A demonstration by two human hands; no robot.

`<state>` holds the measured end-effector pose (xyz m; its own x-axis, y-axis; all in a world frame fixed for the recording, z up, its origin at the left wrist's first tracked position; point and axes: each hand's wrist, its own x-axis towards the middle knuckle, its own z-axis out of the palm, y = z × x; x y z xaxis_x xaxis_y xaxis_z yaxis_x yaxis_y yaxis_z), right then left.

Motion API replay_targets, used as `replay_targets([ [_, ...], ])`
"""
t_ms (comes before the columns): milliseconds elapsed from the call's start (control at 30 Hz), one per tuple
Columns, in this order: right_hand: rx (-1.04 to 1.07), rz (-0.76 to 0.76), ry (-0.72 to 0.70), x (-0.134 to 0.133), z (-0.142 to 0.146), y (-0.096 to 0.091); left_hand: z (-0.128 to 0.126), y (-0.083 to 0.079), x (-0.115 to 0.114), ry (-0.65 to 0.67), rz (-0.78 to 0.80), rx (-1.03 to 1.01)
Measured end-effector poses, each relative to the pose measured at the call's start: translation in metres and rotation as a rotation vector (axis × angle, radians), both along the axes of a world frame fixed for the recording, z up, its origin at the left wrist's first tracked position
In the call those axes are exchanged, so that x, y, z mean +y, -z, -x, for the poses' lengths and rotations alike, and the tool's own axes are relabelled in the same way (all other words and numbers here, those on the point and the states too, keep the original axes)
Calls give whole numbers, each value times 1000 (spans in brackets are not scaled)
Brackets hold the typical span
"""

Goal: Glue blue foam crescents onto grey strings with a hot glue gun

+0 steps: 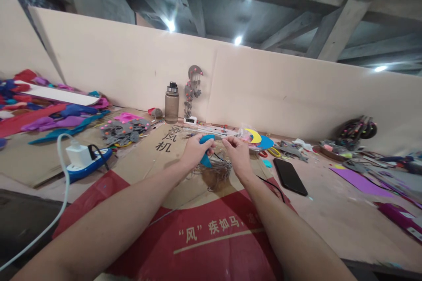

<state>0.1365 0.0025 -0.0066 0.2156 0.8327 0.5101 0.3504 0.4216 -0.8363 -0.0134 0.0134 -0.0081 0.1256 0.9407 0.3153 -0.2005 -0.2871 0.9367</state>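
My left hand is closed round a blue tool that looks like a glue gun, held a little above the cardboard. My right hand is pinched shut just right of it, on something too small to make out. Under both hands lies a tangle of grey thread-like pieces. A thin black cord runs from the tool off to the right.
A black phone lies right of my hands. A grey water bottle stands by the back wall. A blue-and-white power strip with a white charger sits left. Coloured foam sheets pile up far left; purple sheets and scraps lie right.
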Motion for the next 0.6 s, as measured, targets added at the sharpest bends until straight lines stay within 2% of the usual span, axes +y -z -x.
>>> replay_targets([
  [100,-3,1,-10,1,-1,0,1,-1,-1,-14,-15,38],
  [200,-24,-5,-6,1,-2,-1,1,-1,0,13,37,-46],
  [433,-68,-46,14,-4,-1,-4,2,0,12,294,393,-396],
  [600,-49,-70,21,-4,-1,-3,3,-3,12,378,500,-473],
])
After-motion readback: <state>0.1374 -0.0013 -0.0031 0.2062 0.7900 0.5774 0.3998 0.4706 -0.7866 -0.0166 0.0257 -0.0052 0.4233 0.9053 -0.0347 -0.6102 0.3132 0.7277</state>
